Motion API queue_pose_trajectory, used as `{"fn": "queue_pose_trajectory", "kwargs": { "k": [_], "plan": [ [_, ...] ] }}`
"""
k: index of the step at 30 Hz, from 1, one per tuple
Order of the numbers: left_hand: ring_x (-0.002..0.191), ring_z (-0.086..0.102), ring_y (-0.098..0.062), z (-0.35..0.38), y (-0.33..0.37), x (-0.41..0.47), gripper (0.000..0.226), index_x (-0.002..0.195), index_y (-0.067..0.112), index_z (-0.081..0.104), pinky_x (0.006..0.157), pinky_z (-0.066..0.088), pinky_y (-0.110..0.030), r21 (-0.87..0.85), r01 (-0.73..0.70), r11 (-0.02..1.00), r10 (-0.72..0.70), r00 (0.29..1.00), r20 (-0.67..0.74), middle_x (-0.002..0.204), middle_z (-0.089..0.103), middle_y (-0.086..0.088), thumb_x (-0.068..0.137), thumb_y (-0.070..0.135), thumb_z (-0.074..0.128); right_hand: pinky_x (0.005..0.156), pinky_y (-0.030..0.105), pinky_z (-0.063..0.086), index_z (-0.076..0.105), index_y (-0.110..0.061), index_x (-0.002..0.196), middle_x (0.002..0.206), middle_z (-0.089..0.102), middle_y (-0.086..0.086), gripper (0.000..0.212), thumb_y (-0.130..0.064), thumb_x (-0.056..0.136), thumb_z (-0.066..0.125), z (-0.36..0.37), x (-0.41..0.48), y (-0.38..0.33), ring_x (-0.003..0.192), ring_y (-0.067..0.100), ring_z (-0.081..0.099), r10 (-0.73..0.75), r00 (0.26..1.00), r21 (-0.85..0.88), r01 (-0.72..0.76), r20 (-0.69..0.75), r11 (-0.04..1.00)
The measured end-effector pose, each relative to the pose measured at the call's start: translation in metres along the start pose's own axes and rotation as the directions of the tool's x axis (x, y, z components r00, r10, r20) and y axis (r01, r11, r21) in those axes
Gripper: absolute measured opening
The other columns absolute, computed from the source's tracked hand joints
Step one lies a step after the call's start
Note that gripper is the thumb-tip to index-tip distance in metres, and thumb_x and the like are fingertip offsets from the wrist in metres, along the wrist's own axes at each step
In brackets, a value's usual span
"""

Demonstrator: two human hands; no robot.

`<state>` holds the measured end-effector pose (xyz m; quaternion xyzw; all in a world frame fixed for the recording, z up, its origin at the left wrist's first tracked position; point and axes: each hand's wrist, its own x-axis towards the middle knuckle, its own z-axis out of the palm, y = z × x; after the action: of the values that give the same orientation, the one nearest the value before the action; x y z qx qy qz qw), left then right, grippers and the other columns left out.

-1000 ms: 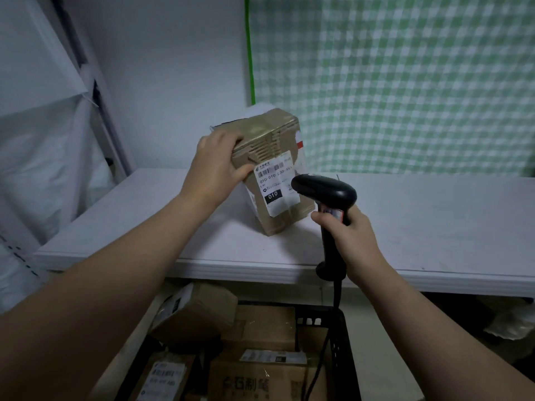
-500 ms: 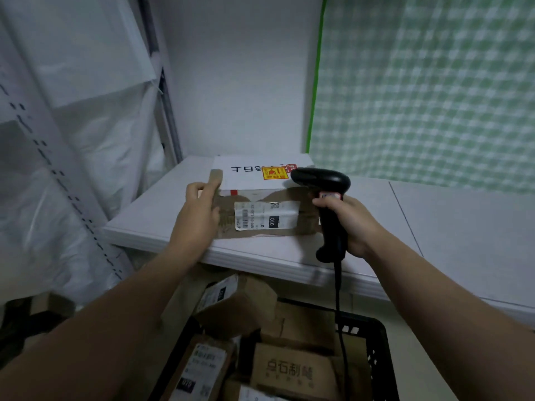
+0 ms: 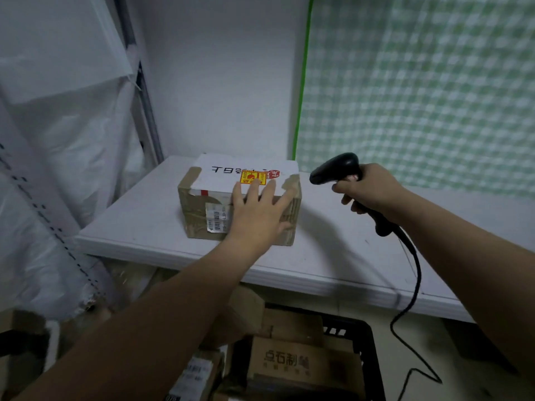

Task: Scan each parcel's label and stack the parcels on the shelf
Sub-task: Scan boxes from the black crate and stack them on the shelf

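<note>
My left hand (image 3: pixel 257 209) lies flat on this taped brown cardboard parcel (image 3: pixel 199 211) with a white top; right hand (image 3: pixel 367 189) grips the black barcode scanner (image 3: pixel 335 167).

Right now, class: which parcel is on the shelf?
The white-topped brown parcel touched by the left hand; the other parcels lie below in the black crate.

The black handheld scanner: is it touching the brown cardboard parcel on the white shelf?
Apart. The head view shows bare white shelf between the black scanner and the cardboard parcel.
</note>
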<state>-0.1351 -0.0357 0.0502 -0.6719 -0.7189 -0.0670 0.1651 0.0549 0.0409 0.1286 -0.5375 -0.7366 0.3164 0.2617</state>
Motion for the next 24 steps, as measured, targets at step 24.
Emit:
{"fn": "queue_pose_trajectory", "kwargs": {
  "k": [24],
  "plan": [
    [0.139,0.03,-0.028,0.093,-0.252,0.169,0.044,0.146,0.026,0.037,0.118,0.01,-0.046,-0.132,0.056,0.99,-0.072,0.99,-0.121,0.152,0.037,-0.006,0.103,0.017,0.036,0.049,0.029,0.05,0.066,-0.005,0.09,0.066,0.063,0.011,0.019,-0.023,0.084,0.069,0.181,0.188,-0.043,0.049,0.019,0.058,-0.069,0.997,0.244,0.062,0.023,0.968]
  ]
}}
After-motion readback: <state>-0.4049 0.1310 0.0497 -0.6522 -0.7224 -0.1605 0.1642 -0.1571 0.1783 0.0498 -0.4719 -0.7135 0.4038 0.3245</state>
